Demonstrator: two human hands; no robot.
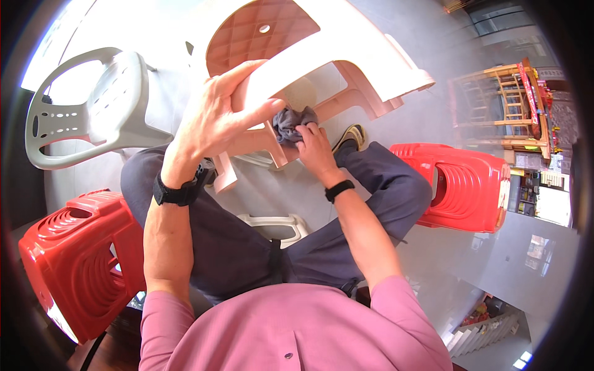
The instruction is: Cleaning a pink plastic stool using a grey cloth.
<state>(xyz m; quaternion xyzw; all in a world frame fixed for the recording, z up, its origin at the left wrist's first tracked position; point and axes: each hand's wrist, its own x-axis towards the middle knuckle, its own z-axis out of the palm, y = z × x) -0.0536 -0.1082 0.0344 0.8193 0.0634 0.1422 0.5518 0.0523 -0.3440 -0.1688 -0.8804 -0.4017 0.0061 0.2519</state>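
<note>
A pale pink plastic stool (pixel 320 44) is held tilted in front of me, with the ribbed underside of its seat (pixel 255 44) showing and a small round hole in it. My left hand (pixel 216 111) grips one side of its frame, thumb on the near face and fingers around the far side. Low on the stool, my right hand (pixel 318 148) holds a crumpled dark grey cloth (pixel 291 124) against a pink leg. Part of that leg is hidden behind the cloth and fingers.
A red plastic stool (pixel 88 264) stands by my left leg, another red stool (pixel 468 190) beyond my right knee. A grey plastic armchair (pixel 118 92) is at upper left. Pale plastic furniture (pixel 299 225) shows between my legs. Wooden framework (pixel 519 106) stands at far right.
</note>
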